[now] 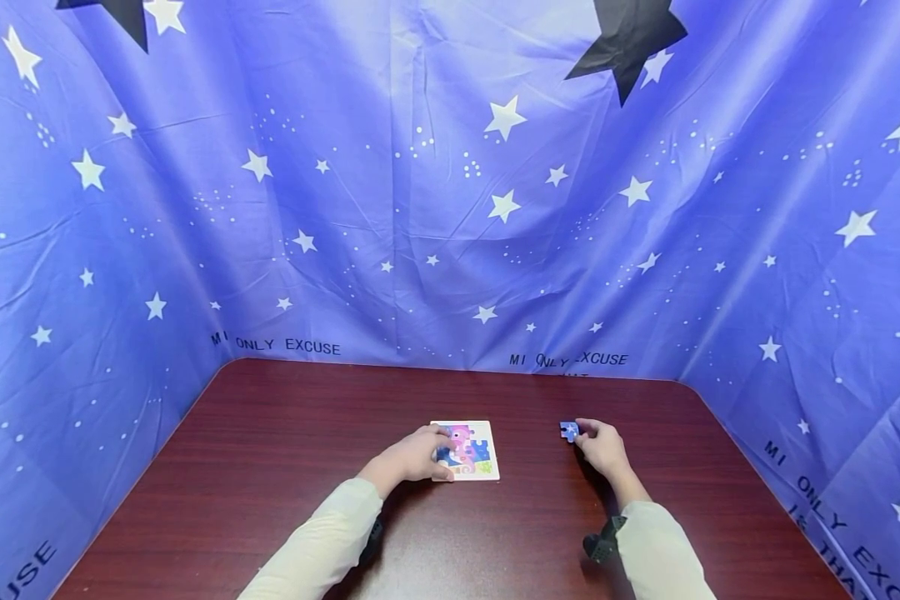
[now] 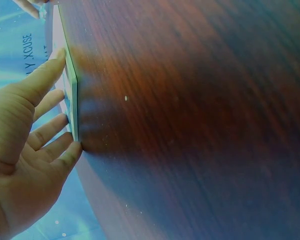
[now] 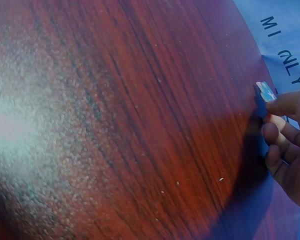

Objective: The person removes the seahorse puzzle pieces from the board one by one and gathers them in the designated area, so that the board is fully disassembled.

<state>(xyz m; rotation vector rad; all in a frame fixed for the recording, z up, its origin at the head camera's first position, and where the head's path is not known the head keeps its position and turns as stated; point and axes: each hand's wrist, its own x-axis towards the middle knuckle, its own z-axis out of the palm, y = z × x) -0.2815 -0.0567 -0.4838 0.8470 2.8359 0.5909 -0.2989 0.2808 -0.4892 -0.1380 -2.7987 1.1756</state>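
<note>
A square jigsaw puzzle board [image 1: 482, 429] with a pale frame lies flat on the table, partly filled with pink, blue and yellow-green pieces. My left hand [image 1: 414, 454] rests over its left side, thumb by the near edge and the other fingers spread across the left part, hiding some of the picture. In the left wrist view the fingertips of the left hand [image 2: 37, 120] touch the board's edge and face. To the right of the board, my right hand [image 1: 603, 446] pinches a blue puzzle piece [image 1: 567, 431] with a white star between thumb and finger.
Both hands are over a dark red wood-grain table [image 1: 285, 442] with rounded back corners. Blue cloth [image 1: 390, 208] printed with stars and lettering hangs behind it and along both sides. A black wrist device [image 1: 603, 542] sits under the right forearm.
</note>
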